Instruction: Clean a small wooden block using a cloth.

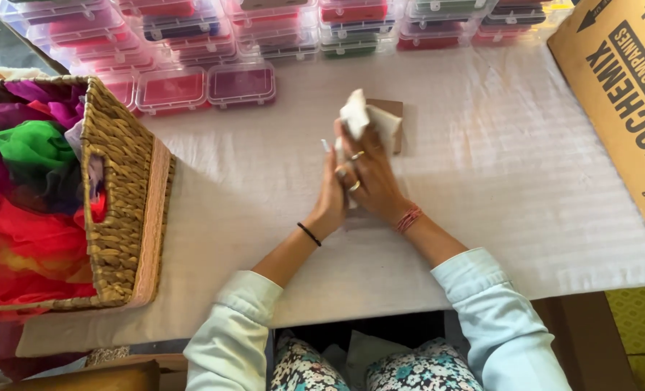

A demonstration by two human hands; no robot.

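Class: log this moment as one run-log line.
left hand: on white cloth | right hand: grips white cloth | brown card: beneath | wicker basket: left

The white cloth-covered counter [496,181] is open on the right. A woven straw basket [123,210] blocks the left. Small clear plastic boxes [243,83] and a brown cardboard box [619,94] block the back.

A white cloth [359,116] is bunched between the fingers [351,156] of both hands, its crumpled top sticking up just above the fingertips. Directly behind it, just beyond the fingers, a small flat brown square card [391,108] lies on the white-covered worktop [496,174], partly hidden by the cloth.
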